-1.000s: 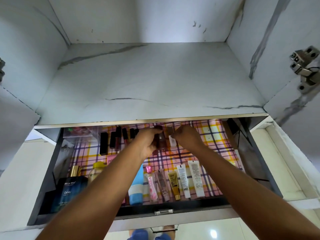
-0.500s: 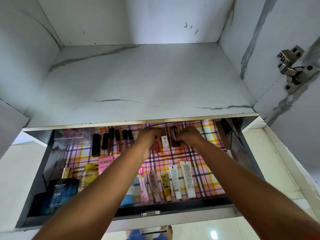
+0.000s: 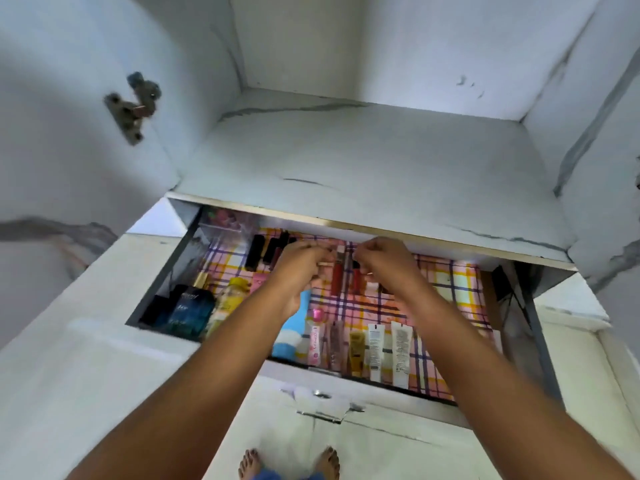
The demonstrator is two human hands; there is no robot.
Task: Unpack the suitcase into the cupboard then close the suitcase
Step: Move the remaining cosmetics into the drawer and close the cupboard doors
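At the bottom edge two bare feet (image 3: 289, 462) stand on the pale floor, just before the cupboard (image 3: 346, 157). Both forearms rise from the lower corners and reach forward into the open drawer (image 3: 533, 341), which is pulled out below the marble-patterned shelf.

At the front of the drawer a row of cosmetic tubes (image 3: 375, 351) lies side by side on the checked liner (image 3: 446, 289), caps pointing to the back. To the left of them are a blue and white bottle (image 3: 292, 336), a yellow bottle (image 3: 232, 299) and a dark blue perfume box (image 3: 188, 311).

The left hand (image 3: 298, 268) is held with its back to the camera, the wrist slightly bent and the fingers curled forward. The right hand (image 3: 384, 265) is opposite, also knuckles up, its fingers curled toward the left hand. The two hands are close together but not touching, and between them stand red lip gloss tubes (image 3: 337, 275), near the back of the drawer. The fingertips of both hands seem to pinch these tubes at their upper ends, but the picture is blurred there, so I cannot tell surely which tube each hand holds.

Farther left, at the back of the drawer, some dark lipsticks (image 3: 258, 252) lie in a row, and behind them is a clear plastic box (image 3: 225, 220). A metal hinge (image 3: 133, 105) is on the left inner wall of the cupboard. The suitcase is not in view.
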